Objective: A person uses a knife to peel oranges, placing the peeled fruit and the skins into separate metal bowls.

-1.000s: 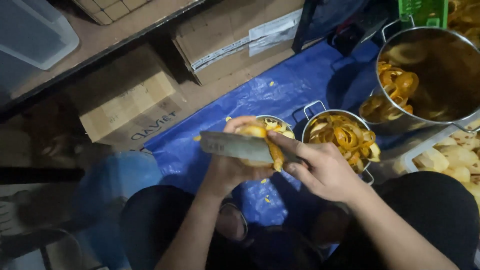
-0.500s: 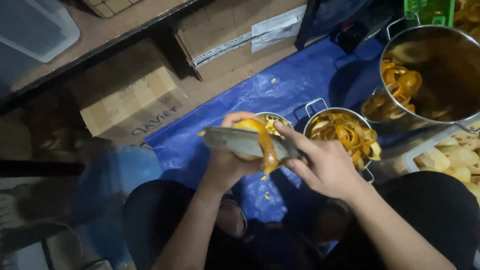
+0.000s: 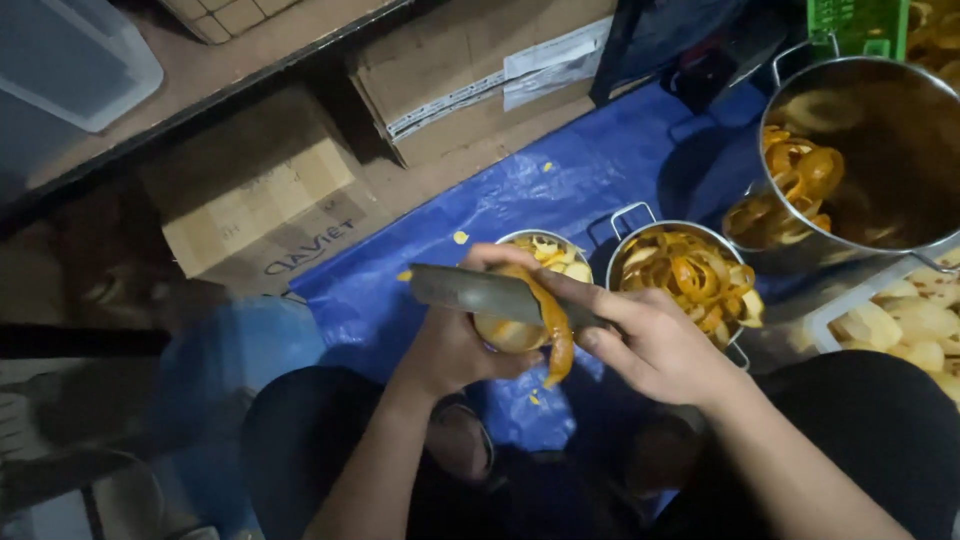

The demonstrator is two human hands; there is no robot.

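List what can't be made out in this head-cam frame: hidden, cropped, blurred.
- Fruit: mostly hidden by the left hand, knife blade and hanging peel; kind unclear.
- Knife handle: covered by the right hand.
- Large pot: cut by the right edge; dark inside.
- Tray of pale pieces: cropped at the right edge.
- Small bowl: partly behind the hands.
- Lower left: too dark and blurred to tell.
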